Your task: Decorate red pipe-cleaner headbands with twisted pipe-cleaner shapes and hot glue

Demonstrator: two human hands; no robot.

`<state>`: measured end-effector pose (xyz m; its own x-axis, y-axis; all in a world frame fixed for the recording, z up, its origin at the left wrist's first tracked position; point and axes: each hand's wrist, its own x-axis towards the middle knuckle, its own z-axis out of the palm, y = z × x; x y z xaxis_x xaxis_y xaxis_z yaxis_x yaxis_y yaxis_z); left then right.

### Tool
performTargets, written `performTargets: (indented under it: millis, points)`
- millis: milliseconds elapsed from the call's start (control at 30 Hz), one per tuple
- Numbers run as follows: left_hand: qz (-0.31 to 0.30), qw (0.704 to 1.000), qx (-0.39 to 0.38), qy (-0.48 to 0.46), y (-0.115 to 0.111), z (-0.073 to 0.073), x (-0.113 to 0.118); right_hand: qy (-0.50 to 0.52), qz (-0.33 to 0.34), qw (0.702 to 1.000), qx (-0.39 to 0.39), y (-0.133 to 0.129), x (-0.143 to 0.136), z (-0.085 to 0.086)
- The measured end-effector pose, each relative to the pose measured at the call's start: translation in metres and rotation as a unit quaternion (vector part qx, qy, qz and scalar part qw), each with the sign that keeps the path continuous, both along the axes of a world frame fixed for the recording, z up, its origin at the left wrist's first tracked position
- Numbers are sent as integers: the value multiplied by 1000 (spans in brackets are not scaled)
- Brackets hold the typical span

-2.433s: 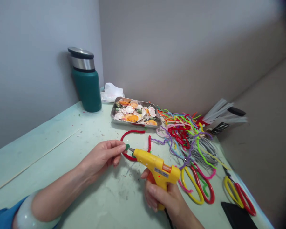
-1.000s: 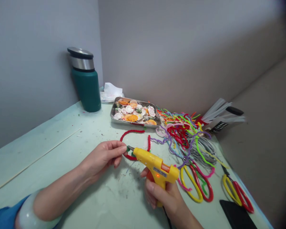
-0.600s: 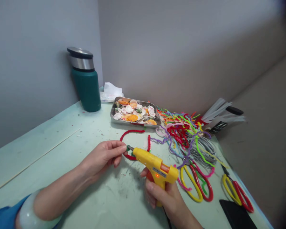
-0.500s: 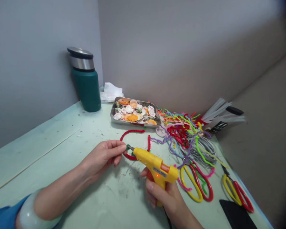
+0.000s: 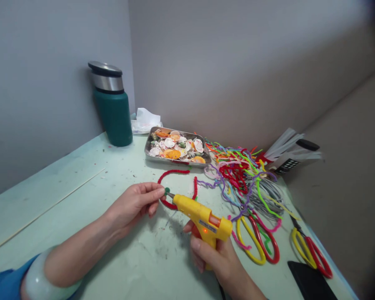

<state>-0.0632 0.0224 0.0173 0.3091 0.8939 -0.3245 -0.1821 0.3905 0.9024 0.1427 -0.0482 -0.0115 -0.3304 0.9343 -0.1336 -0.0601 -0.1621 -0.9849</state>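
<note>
A green bottle (image 5: 113, 116) is set near the far corner of the table (image 5: 137, 266); scissors (image 5: 310, 249) are laid by its right edge.

In the right fingers (image 5: 196, 252), a smooth plastic glue gun (image 5: 195, 210) (faintly glossy); beyond the left fingertips (image 5: 159, 193), a fuzzy red pipe cleaner (image 5: 171, 171) and shiny metal tray (image 5: 162, 160).

Right hand (image 5: 211, 252) holding glue gun (image 5: 203, 214), shell tray (image 5: 176, 161)

left wall (image 5: 56, 50): blue-grey | back wall (image 5: 206, 62): grey, partly shadowed | tabletop (image 5: 134, 266): pale green, specked
</note>
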Motion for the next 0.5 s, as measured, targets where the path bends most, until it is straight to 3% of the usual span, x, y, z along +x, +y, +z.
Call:
performTargets:
  millis: [500]
  points:
    - [7,1000,-3,15,-1,0,1,-22,-18,1000,9,0,0,2]
